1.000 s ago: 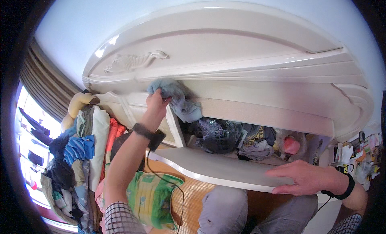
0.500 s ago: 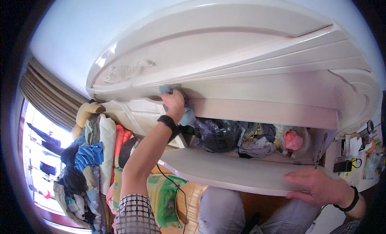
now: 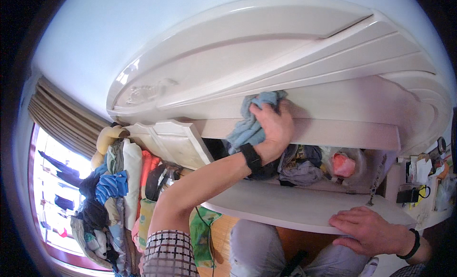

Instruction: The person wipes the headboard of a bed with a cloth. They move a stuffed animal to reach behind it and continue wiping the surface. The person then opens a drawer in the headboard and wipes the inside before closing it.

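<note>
I have the left hand raised to the upper front of the cream wardrobe, clenched around a crumpled blue cloth and pressing it against the pale horizontal panel just above the open compartment. The cloth sits bunched under my palm and fingers, its loose end hanging down to the left of the wrist with its black band. It touches the wood, so I judge that wiping of this upper board is under way. I cannot tell how much of the surface has been covered; the wide stretch of panel to the right of the hand and the moulded crown above look no different from the rest, so I would guess a good part is left.

My right hand lies flat and released, fingers spread, on the top edge of the open wardrobe door, steadying it. It holds nothing.

Behind the left forearm the compartment is stuffed with dark bundled clothes and a clear bag with something pink in it. Far to the left, more garments hang in a row beside a bright window.
</note>
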A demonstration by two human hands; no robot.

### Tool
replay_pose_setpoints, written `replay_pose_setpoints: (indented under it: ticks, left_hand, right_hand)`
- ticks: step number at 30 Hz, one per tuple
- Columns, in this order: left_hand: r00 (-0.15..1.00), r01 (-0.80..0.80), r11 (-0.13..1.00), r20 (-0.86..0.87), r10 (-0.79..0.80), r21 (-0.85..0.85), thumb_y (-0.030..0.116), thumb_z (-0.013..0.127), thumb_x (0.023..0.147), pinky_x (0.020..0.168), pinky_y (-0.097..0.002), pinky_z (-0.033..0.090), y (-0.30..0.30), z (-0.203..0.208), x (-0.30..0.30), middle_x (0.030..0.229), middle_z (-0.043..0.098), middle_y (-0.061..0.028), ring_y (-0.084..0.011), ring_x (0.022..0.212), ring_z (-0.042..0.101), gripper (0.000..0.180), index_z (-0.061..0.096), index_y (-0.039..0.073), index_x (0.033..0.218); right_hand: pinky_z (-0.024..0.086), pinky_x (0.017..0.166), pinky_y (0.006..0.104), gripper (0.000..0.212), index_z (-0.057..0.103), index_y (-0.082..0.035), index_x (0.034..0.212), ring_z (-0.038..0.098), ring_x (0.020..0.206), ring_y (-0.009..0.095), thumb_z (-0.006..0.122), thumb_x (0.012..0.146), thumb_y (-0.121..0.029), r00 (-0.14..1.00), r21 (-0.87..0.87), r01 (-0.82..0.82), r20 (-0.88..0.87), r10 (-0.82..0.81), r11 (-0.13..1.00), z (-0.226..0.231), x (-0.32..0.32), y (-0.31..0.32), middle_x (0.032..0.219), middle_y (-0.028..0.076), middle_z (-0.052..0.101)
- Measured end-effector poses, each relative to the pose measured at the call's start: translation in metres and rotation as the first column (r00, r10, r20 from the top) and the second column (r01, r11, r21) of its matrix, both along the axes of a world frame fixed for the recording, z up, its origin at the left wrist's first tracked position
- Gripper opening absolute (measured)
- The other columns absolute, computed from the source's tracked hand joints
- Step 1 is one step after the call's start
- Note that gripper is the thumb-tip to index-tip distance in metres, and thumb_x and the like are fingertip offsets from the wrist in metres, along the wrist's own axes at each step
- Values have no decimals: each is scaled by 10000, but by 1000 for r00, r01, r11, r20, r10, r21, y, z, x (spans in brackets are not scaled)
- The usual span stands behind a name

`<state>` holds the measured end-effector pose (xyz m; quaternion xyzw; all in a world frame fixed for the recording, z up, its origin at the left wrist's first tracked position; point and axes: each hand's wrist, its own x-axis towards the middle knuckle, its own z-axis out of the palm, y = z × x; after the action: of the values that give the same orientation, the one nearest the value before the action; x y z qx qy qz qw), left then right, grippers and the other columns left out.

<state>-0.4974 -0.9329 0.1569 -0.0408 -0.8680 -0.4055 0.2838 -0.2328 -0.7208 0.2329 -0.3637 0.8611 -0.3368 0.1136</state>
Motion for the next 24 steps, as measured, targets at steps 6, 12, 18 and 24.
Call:
replay_pose_setpoints:
  ticks: [6,12,18,24]
  left_hand:
    - [978,202,977,42,-205,63,99,686,797,1091,-526,297,82,26,41,1273,312,-364,-535,1187,382,683,347,-129,1344]
    - [930,355,930,70,-362,91,34,675,778,1130,-521,228,143,45,74,1364,219,-407,-572,1237,309,843,174,-179,1423]
    - [877,480,864,-105,-469,150,2,702,725,1130,-515,243,212,53,100,1376,224,-377,-550,1265,306,841,246,-124,1420]
    - [798,595,803,-151,-584,37,13,717,706,1102,-543,319,211,41,96,1392,253,-374,-560,1250,357,793,345,-107,1396]
  right_hand:
    - [488,988,454,504,591,8,1274,626,1185,348,730,902,-303,998,22,60,-8,-60,998,4,14,8,1243,204,656]
    - [503,972,469,434,595,-13,1240,646,1142,330,691,933,-304,987,-23,136,-82,-138,990,5,28,13,1227,166,668]
    - [486,998,466,431,593,-17,1249,631,1167,337,687,934,-296,973,-15,210,-98,-210,978,7,37,22,1245,169,659]
    - [483,1003,467,420,601,-7,1233,621,1180,344,695,924,-277,955,-73,274,-99,-280,959,3,36,24,1252,179,653]
